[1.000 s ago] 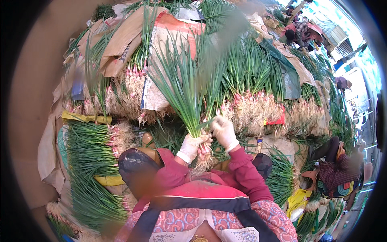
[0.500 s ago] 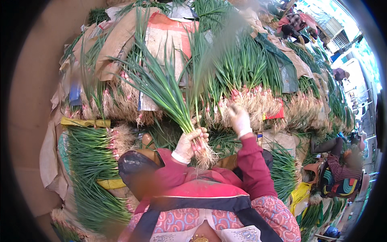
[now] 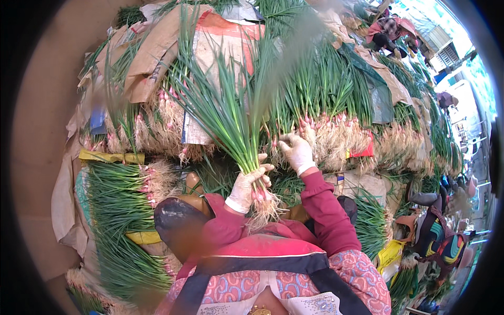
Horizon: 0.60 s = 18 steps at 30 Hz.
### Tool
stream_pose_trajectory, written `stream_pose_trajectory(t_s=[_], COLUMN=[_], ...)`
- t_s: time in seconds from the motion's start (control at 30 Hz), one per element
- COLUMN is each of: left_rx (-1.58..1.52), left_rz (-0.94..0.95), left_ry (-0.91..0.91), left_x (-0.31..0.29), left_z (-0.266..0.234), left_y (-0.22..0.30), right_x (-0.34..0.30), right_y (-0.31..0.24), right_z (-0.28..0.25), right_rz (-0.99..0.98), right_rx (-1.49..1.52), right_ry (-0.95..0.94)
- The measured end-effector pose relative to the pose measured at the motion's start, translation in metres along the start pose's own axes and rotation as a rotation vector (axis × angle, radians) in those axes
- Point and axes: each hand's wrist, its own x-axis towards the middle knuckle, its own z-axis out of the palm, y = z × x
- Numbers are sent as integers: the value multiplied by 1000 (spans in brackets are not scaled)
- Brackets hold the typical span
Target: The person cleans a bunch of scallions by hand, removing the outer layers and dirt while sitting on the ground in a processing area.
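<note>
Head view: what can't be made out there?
- Head view, hidden: part of the green-leaved, pink-bulbed bunch, behind the white-gloved left hand.
- Head view, hidden: palm of the white-gloved right hand, behind its back.
- Head view, blurred: long green leaves, behind the grey smear.

Two hands (image 3: 244, 190) (image 3: 298, 153), one held onion bunch (image 3: 236, 139)

Left fingers (image 3: 256, 174) around scallions (image 3: 240, 137), piled scallions (image 3: 325, 92) beyond

Onion bunch (image 3: 234, 137) | green leaves fanned up-left, pink bulbs, pale roots down | frame centre || onion row (image 3: 326, 107) | roots down | right of upper centre
</note>
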Motion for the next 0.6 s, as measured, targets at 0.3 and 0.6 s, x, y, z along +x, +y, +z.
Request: stream_pose_trajectory(t_s=[0.3,0.6], left_rx=[113,107], left_rz=[-95,-41], left_ry=[-21,35], left_x=[-3,2], left_z=[8,3], left_y=[2,-5], right_x=[75,22], right_y=[27,-5], right_z=[-35,-47], right_rz=[382,287], right_rx=[-407,400], right_ry=[45,-56])
